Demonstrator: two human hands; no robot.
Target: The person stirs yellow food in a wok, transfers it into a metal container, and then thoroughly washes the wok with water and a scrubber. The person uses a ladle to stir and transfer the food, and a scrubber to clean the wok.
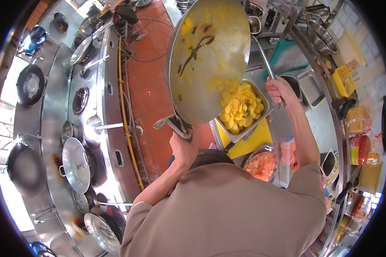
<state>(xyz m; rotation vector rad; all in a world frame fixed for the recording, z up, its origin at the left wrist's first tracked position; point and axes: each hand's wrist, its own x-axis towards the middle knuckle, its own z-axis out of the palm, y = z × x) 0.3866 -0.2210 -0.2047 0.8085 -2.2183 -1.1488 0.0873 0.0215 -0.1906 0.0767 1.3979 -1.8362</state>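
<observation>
My left hand (184, 147) grips the rim of a large metal wok (209, 57) through a folded cloth (170, 123). The wok is tilted over a rectangular steel pan (266, 110), and yellow sauce coats its inside. Yellow round slices (241, 109) lie heaped in the pan, with more at the wok's lower edge. My right hand (280, 90) is closed around the metal handle (264, 57) of a utensil whose far end is hidden behind the wok. Under the steel pan lies a yellow cutting board (260, 143) with a knife (230, 146) on it.
A bowl of orange-pink pieces (262, 163) and a plastic container (288, 157) stand beside the board. Steel pans (310, 86) and a green board (286, 56) are farther back. Along the left runs a stove counter with woks (77, 165) and a ladle (109, 126). Another person's leg (138, 27) shows at the top.
</observation>
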